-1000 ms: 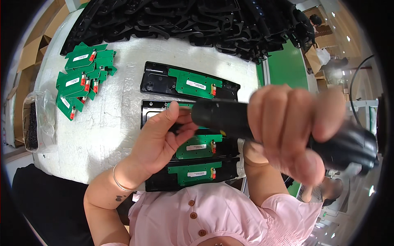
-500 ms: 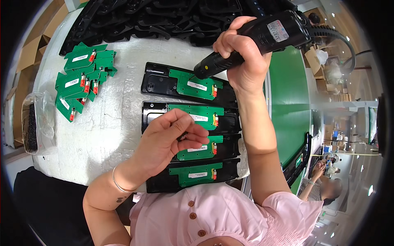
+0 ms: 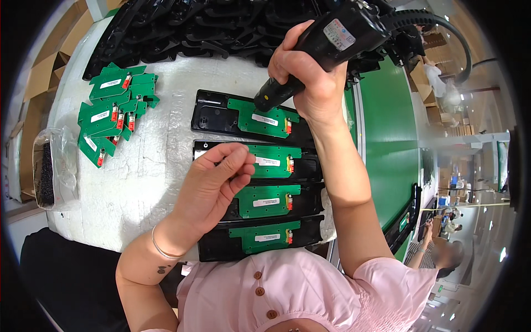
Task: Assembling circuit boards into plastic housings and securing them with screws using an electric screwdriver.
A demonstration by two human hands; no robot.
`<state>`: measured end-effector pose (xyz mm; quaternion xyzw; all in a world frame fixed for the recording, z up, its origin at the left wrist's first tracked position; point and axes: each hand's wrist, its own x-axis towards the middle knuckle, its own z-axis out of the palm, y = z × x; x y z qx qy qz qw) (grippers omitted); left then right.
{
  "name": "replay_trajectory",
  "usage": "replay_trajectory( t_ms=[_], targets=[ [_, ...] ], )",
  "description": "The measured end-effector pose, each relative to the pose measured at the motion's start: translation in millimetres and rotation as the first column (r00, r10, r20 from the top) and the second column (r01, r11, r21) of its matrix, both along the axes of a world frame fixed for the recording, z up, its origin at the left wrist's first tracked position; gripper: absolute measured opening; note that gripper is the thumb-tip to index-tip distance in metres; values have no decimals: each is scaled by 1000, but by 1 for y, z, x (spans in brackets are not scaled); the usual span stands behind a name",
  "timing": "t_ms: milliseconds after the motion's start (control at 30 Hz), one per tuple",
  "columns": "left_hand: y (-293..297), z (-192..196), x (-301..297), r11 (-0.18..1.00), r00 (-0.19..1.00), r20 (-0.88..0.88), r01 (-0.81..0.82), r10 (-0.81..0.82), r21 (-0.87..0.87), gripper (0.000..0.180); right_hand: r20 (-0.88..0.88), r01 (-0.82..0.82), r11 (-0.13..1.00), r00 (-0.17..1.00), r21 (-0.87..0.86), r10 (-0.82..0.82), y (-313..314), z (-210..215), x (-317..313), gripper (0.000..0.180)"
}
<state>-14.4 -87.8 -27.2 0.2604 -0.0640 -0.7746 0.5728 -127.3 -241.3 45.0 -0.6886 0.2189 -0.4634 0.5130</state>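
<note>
A black corded electric screwdriver (image 3: 345,39) is gripped by my right hand (image 3: 312,77). Its nose points down at the green circuit board (image 3: 246,119) in the farthest black plastic housing (image 3: 213,113); the bit's end is hard to make out. My left hand (image 3: 213,185) hovers over the left part of the second housing (image 3: 304,166), fingers curled and thumb against the fingertips. Whatever it holds is mostly hidden. Nearer to me lie two more housings (image 3: 218,243), each with a green board (image 3: 249,207) bearing a white label and a red-and-white part.
Loose green boards (image 3: 110,113) are piled on the white foam-covered table at left. Beside them stands a clear plastic bag (image 3: 63,166) with small black pieces. Black plastic parts (image 3: 221,27) are heaped at the back. A green conveyor (image 3: 387,127) runs at right, where another person (image 3: 440,254) sits.
My right hand and the screwdriver have shifted left, with the tool's body tilted more upright. My left hand has drawn left, its fingers curling closer; dark bits seen in it before are now mostly covered.
</note>
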Motion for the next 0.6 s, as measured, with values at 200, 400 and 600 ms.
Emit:
replay_trajectory(
  t_ms=[200,400,600],
  targets=[
    [-3,-2,1,998,996,-66,-59,61,35,13,257,-27,998,966,-54,40,30,21,-7,23],
    [0,-2,1,998,985,-162,-52,54,17,14,332,-376,915,853,-146,404,77,63,-33,25],
    [1,-5,-1,1000,976,-217,-26,26,2,17,302,-336,932,882,-135,362,82,56,-31,27]
  ],
)
